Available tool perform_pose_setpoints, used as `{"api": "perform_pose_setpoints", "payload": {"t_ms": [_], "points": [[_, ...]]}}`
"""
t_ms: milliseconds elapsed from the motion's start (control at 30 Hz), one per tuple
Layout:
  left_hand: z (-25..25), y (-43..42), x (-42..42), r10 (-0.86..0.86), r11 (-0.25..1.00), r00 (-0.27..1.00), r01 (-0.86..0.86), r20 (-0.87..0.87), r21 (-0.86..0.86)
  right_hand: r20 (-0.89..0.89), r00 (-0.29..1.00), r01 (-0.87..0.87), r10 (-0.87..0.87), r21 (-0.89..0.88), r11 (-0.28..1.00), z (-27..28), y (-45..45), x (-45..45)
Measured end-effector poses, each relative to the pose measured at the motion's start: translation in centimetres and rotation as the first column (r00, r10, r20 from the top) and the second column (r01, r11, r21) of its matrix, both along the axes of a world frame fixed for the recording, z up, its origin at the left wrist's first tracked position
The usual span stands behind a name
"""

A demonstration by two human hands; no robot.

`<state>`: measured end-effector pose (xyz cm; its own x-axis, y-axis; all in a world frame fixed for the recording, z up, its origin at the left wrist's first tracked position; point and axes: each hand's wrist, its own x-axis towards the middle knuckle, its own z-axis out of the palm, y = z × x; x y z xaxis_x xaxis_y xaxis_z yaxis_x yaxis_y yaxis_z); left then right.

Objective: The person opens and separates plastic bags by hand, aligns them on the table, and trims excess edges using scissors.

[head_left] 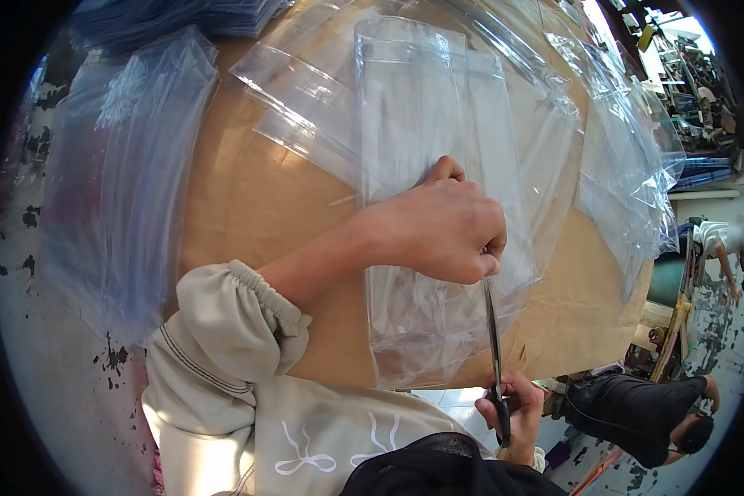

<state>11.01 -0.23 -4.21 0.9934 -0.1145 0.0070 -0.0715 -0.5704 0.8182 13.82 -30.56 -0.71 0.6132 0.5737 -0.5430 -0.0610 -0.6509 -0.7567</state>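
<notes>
My left hand (pixel 459 223) rests on a pile of long clear plastic bags (pixel 413 107), its fingers curled in and thumb and forefinger pinched together. Whatever lies in that pinch is too small or hidden to name. In my right hand (pixel 521 413), low by the table's near edge, is a pair of scissors (pixel 494 339) with dark handles. Their blades point away from me and look nearly closed. The tips reach close to the pinched fingers of my left hand, over the bags' right side.
Brown paper-like covering (pixel 248 190) lies under the bags. A thick stack of clear plastic (pixel 132 165) hangs over the left edge, with another stack (pixel 174 16) behind it. Loose crumpled plastic (pixel 628 165) lies at the right. A person in dark clothes (pixel 628 413) is at lower right.
</notes>
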Motion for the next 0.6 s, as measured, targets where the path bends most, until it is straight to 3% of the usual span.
{"api": "perform_pose_setpoints", "payload": {"t_ms": [600], "points": [[-0.04, 0.01, -0.03, 0.027, 0.999, 1.000, -0.027, 0.008, -0.044, -0.038, 0.999, 0.005, -0.006, -0.016, 1.000, 0.00, 0.11, 0.13]]}}
